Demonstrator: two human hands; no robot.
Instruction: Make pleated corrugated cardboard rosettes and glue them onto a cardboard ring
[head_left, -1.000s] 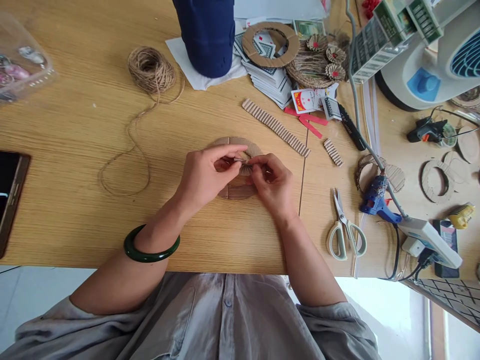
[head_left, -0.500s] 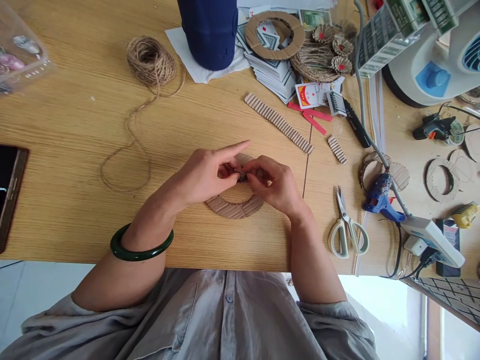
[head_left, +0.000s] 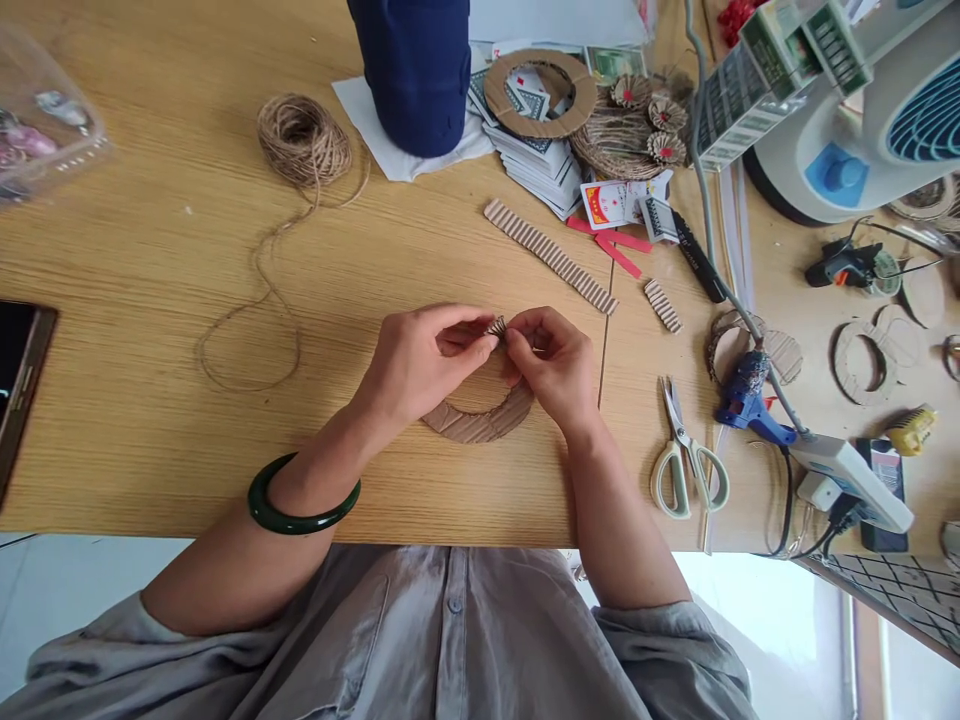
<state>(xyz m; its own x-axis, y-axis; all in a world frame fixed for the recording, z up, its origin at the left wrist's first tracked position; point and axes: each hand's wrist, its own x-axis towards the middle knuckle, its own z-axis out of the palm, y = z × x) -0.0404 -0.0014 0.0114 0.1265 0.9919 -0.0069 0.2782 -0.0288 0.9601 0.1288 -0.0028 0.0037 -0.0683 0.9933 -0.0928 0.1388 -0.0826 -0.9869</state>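
Observation:
Between the fingertips of my left hand [head_left: 427, 355] and my right hand [head_left: 551, 360] is a small pleated piece of corrugated cardboard [head_left: 496, 328], its ridges fanned out at the top. Both hands pinch it, one from each side. Beneath them a cardboard ring [head_left: 476, 425] lies on the table; its upper part is covered by my hands. Farther up lie a long corrugated cardboard strip [head_left: 551, 257] and a short corrugated strip [head_left: 663, 305].
Scissors [head_left: 684, 455] and a blue glue gun [head_left: 750, 395] lie to the right, near a power strip [head_left: 855, 480]. A twine ball [head_left: 304, 140], a dark blue cup [head_left: 412, 75], playing cards [head_left: 540, 165] and another cardboard ring [head_left: 540, 125] are farther back. A phone [head_left: 19, 390] lies left.
My hands have risen slightly off the ring, and the fanned top of the pleated cardboard now shows between my fingertips. My left fingers have drawn in. The view has shifted slightly.

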